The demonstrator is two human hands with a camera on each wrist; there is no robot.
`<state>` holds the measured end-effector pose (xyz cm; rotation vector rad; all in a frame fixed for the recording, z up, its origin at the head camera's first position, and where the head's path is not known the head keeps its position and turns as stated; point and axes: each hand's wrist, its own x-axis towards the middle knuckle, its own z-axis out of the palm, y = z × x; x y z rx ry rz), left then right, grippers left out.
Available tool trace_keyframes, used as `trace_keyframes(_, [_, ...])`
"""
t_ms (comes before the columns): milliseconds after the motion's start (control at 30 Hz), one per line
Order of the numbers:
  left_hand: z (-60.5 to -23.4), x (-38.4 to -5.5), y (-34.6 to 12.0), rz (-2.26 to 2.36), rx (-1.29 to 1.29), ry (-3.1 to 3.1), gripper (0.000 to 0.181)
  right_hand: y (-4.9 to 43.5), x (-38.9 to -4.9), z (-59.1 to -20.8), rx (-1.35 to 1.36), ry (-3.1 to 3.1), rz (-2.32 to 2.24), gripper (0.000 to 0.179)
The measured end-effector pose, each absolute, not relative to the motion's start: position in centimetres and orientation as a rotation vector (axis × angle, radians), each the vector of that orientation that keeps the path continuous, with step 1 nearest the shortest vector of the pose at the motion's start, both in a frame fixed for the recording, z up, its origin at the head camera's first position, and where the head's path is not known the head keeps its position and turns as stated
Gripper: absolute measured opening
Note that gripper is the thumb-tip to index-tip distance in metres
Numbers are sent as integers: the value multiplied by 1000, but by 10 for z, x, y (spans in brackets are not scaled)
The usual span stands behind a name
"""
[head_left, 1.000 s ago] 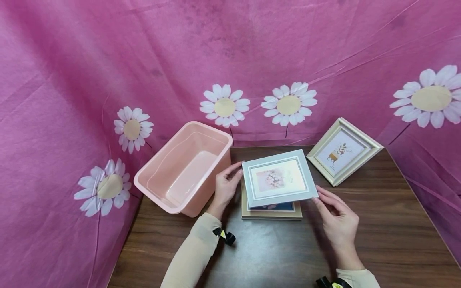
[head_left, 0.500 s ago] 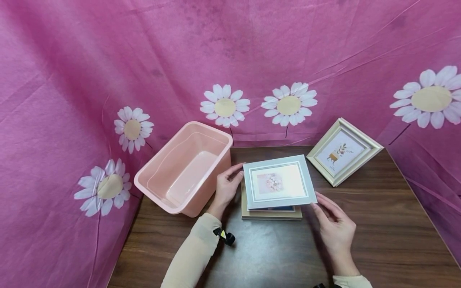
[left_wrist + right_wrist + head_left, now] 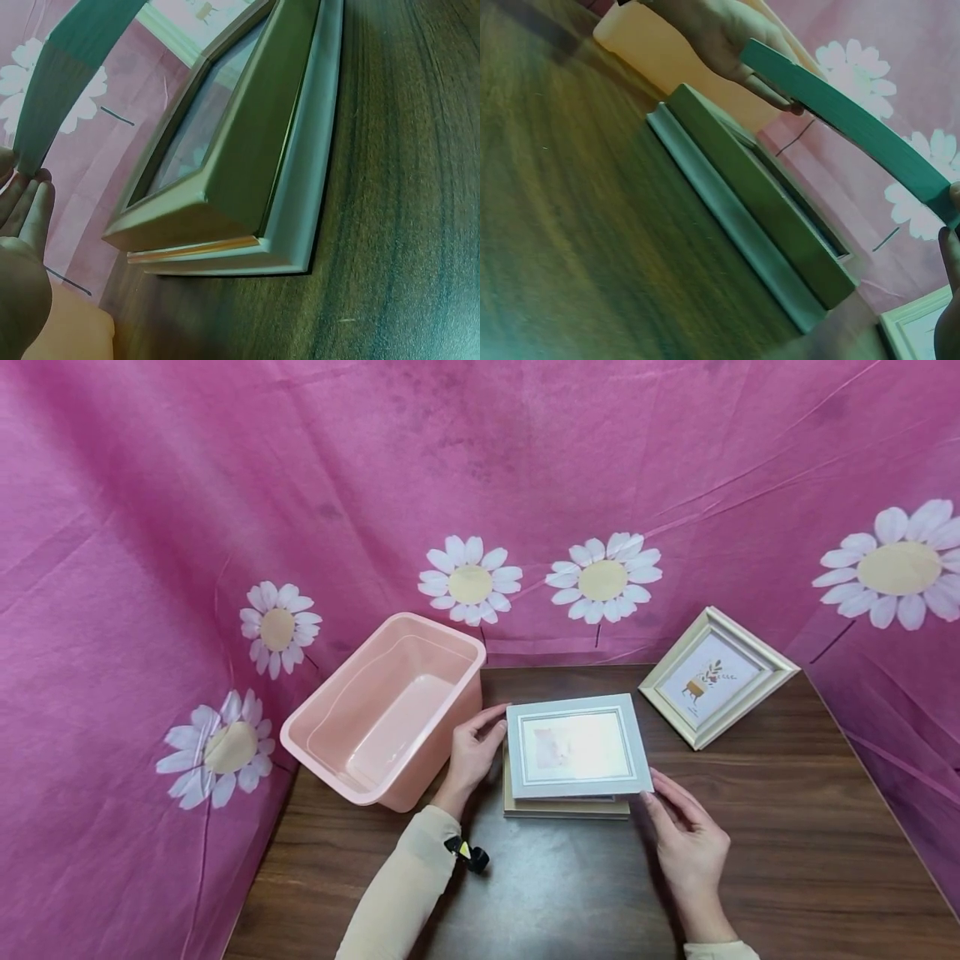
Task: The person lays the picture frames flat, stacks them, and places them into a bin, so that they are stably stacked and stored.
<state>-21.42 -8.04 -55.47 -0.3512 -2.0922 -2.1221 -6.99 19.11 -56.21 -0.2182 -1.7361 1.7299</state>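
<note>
A light blue-grey picture frame (image 3: pixel 577 747) with a glare on its glass is held over a stack of frames by both hands. My left hand (image 3: pixel 474 756) pinches its left edge, fingers beneath. At its lower right corner my right hand (image 3: pixel 688 843) pinches it between thumb and fingers. Below it, a gold-brown picture frame (image 3: pixel 251 127) lies on top of a whitish frame (image 3: pixel 300 202) on the table. In the right wrist view the held frame (image 3: pixel 855 131) is seen edge-on, apart from the stack. From the head it hides most of the stack.
A pink plastic bin (image 3: pixel 382 710) stands left of the stack, near my left forearm. At the back right a cream picture frame (image 3: pixel 712 681) with a plant print leans upright on the wooden table (image 3: pixel 810 827). Behind hangs a magenta cloth (image 3: pixel 480 460) with daisies.
The held blue-grey frame has come lower and nearer, levelling out as its right side dropped, and covers more of the stack. My right hand has moved slightly left and down; my left hand barely moved.
</note>
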Motion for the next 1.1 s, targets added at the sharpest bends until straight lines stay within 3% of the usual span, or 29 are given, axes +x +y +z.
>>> trace_keyframes(1100, [-573, -213, -85, -2061, -276, -2225, 29, 174, -67, -587, -353, -1810, 1738, 25])
